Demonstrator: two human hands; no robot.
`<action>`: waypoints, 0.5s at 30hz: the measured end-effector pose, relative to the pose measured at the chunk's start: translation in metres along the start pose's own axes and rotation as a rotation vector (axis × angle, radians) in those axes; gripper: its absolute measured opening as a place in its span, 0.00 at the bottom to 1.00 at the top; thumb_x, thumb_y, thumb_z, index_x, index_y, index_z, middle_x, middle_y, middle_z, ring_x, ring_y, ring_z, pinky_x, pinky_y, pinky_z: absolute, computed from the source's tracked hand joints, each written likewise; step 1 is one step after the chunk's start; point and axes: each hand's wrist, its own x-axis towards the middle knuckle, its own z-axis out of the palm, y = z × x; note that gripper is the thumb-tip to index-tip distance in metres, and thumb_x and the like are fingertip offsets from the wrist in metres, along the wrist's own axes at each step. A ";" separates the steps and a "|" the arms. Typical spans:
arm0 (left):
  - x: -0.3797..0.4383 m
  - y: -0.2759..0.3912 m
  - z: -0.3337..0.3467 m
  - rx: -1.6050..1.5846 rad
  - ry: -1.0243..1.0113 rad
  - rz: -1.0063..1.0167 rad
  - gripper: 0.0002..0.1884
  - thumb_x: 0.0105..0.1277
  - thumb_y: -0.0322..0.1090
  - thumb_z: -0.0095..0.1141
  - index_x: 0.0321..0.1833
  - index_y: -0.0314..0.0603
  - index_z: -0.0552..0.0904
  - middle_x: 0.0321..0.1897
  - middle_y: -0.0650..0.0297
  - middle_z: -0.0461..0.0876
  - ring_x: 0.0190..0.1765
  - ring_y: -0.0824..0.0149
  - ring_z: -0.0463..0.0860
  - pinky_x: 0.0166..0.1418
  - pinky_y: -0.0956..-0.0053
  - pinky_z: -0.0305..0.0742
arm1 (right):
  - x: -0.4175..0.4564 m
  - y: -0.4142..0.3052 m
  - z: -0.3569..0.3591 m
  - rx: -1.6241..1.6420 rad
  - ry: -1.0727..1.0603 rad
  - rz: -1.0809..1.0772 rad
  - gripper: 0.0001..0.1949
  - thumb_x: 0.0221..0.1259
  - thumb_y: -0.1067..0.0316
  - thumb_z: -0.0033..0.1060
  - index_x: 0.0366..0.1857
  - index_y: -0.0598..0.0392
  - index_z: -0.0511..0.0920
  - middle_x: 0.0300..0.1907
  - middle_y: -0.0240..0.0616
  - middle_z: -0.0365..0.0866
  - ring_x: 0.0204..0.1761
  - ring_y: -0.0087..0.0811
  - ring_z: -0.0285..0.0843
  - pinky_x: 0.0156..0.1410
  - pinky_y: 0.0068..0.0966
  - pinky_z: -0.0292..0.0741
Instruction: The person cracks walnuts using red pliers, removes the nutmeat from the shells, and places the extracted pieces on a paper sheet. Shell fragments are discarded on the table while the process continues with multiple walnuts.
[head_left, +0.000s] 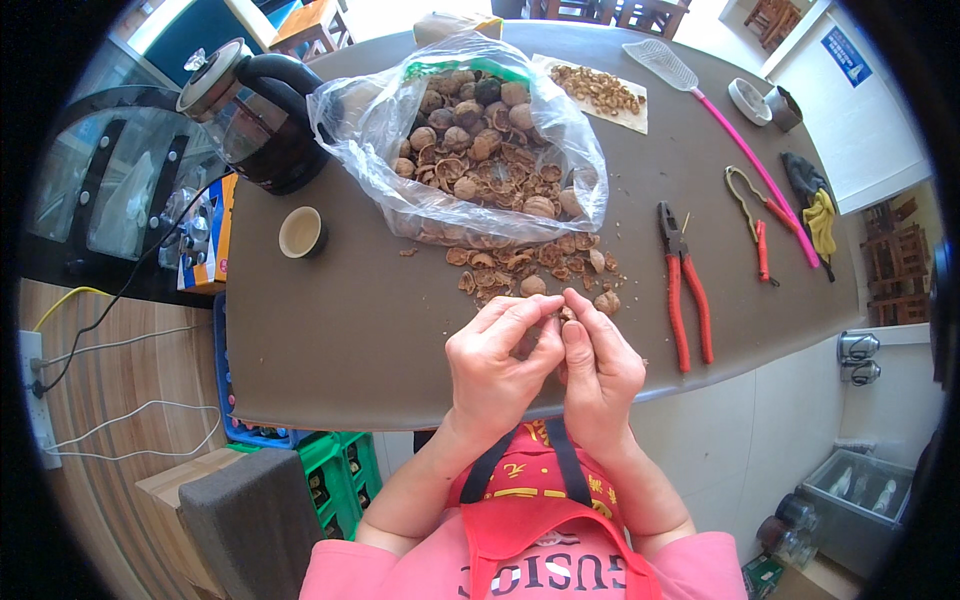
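My left hand (506, 349) and my right hand (600, 360) meet over the table's near edge. Between their fingertips is a small brown walnut piece (568, 315), mostly covered by the fingers. Just beyond my hands lie two whole walnuts, one walnut (533, 286) at the left and another walnut (607, 303) at the right. Broken walnut shells (517, 262) spread in front of a clear plastic bag (352, 161). Inside the open bag are whole walnuts (457, 139) and more shell halves. Pliers with red handles (686, 300) rest to the right of my hands.
Shelled kernels (596, 88) lie on a sheet at the back. A glass kettle (259, 120) and a small cup (303, 232) stand at the left. On the right are a pink fly swatter (750, 150), a red-handled tool (763, 251), gloves (814, 202) and a white dish (749, 102).
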 end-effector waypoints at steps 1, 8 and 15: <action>0.000 -0.001 0.001 -0.109 -0.003 -0.050 0.10 0.64 0.24 0.66 0.48 0.33 0.89 0.38 0.58 0.87 0.34 0.71 0.86 0.37 0.79 0.81 | 0.001 0.000 -0.001 0.165 -0.002 0.091 0.16 0.79 0.71 0.52 0.63 0.66 0.78 0.37 0.32 0.82 0.25 0.16 0.70 0.30 0.16 0.68; -0.002 -0.004 0.004 -0.437 -0.024 -0.366 0.13 0.68 0.22 0.64 0.54 0.27 0.86 0.40 0.61 0.87 0.39 0.75 0.85 0.44 0.82 0.79 | 0.002 -0.003 -0.005 0.620 -0.041 0.405 0.16 0.79 0.70 0.51 0.64 0.67 0.77 0.35 0.30 0.80 0.23 0.14 0.66 0.26 0.15 0.62; 0.002 -0.003 0.001 -0.777 -0.136 -0.478 0.13 0.69 0.24 0.64 0.55 0.33 0.87 0.34 0.65 0.87 0.27 0.81 0.73 0.28 0.85 0.66 | -0.001 0.002 -0.002 -0.089 0.017 -0.172 0.16 0.77 0.72 0.53 0.62 0.67 0.77 0.36 0.37 0.81 0.26 0.20 0.73 0.31 0.20 0.72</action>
